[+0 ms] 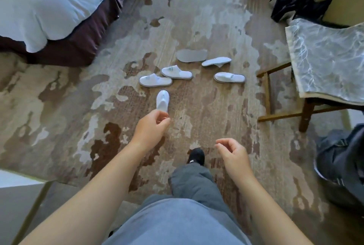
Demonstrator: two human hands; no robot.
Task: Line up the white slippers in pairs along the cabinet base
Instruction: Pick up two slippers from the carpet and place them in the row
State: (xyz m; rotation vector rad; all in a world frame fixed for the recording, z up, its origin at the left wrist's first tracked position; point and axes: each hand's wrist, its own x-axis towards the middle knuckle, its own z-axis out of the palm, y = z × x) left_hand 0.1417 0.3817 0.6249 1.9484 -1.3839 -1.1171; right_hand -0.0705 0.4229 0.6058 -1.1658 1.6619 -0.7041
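Several white slippers lie scattered on the patterned carpet. The nearest slipper points away from me. Beyond it two slippers lie side by side. Farther right are a slipper turned grey sole up, one tipped on its side and one upright. My left hand hovers over the near end of the nearest slipper, fingers loosely curled with nothing in them. My right hand hangs lower right, fingers half curled and holding nothing.
A bed with white bedding fills the upper left. At the right stand a wooden chair with a marbled cushion, black bags and a dark bag. A pale furniture corner is at lower left. My foot is on the carpet.
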